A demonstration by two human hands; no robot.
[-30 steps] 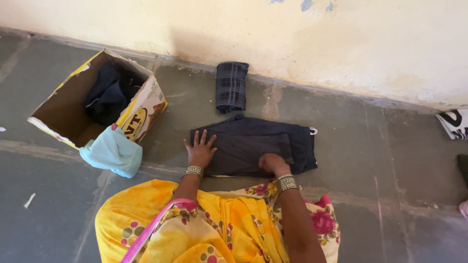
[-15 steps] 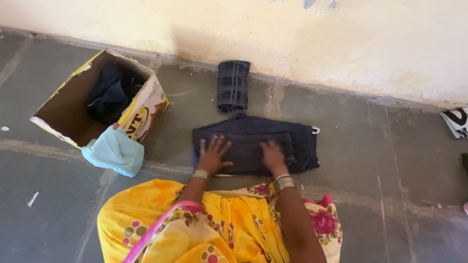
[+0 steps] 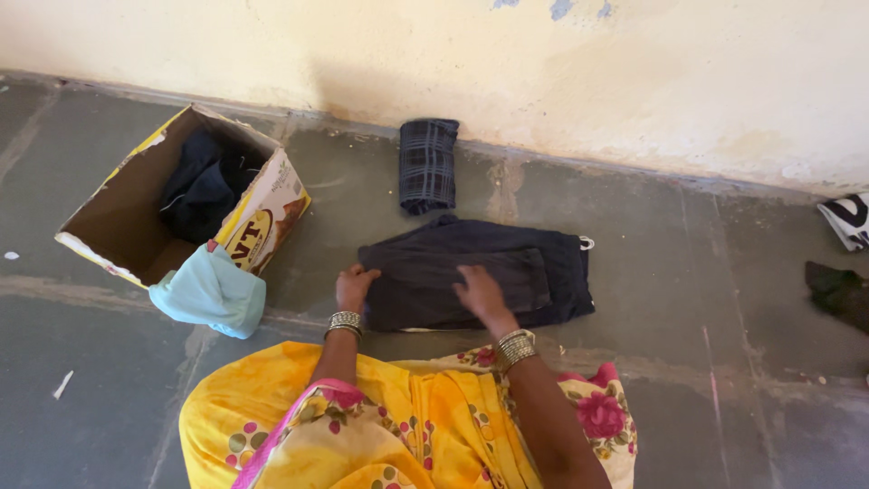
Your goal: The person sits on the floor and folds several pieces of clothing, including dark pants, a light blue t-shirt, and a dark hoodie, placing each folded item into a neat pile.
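A dark folded garment (image 3: pixel 525 267) lies flat on the grey floor in front of me. My left hand (image 3: pixel 353 285) curls around its left edge, fingers closed on the cloth. My right hand (image 3: pixel 477 290) rests flat on the middle of the garment, fingers spread. Both wrists carry metal bangles. Beyond the garment, near the wall, sits a smaller folded checked cloth (image 3: pixel 427 165).
An open cardboard box (image 3: pixel 122 208) with dark clothes inside stands at the left, a light blue cloth (image 3: pixel 208 292) hanging over its near corner. A black-and-white item (image 3: pixel 846 220) and a dark rag (image 3: pixel 837 292) lie at the right. My yellow flowered dress (image 3: pixel 407 426) fills the bottom.
My left hand slid from the top of the garment to its left edge and closed on it. My right hand moved left toward the garment's middle.
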